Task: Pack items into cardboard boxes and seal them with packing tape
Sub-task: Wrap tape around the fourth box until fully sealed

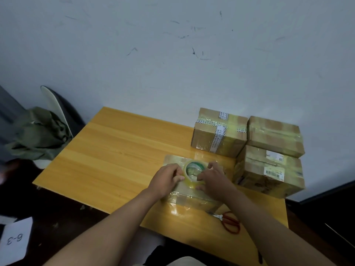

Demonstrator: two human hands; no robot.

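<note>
A flat cardboard box (184, 198), wrapped in clear tape, lies on the wooden table (115, 150) in front of me. On top of it stands a roll of clear yellowish packing tape (193, 170). My left hand (166, 178) grips the roll's left side, thumb at its front edge. My right hand (213, 178) holds the roll's right side, fingers curled over it and pinching at the tape. Red-handled scissors (229, 220) lie on the table just right of the box, under my right forearm.
Three taped cardboard boxes sit at the table's right: one at the back (217, 131), one further right (274, 135) stacked on a third (269, 171). A chair with a green cloth (38, 131) stands at the left. A paper marked 6-3 (15, 239) lies on the floor.
</note>
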